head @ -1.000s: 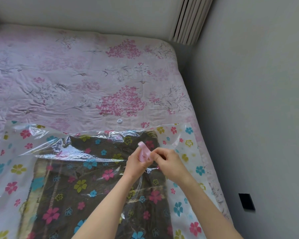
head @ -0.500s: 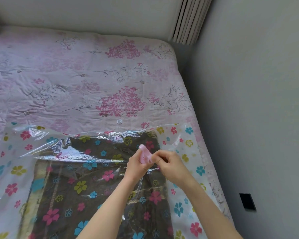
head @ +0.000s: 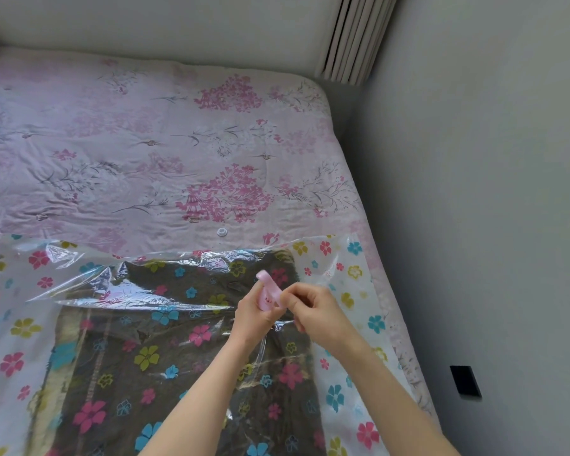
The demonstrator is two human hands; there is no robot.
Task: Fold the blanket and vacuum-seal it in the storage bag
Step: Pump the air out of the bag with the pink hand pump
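Both hands meet over the bag's far right part: my left hand (head: pixel 254 315) grips a small pink clip (head: pixel 268 292), fingers curled round its lower end, while my right hand (head: pixel 313 312) pinches the clip's side with curled fingers. Beneath them the clear flowered storage bag (head: pixel 20 324) lies flat on the bed (head: pixel 145 143), the dark folded blanket (head: pixel 178 373) inside it. I see the bag's right edge near the bed's right edge, just beside the grey wall (head: pixel 474 225); open bedspread stretches beyond the bag's far edge.
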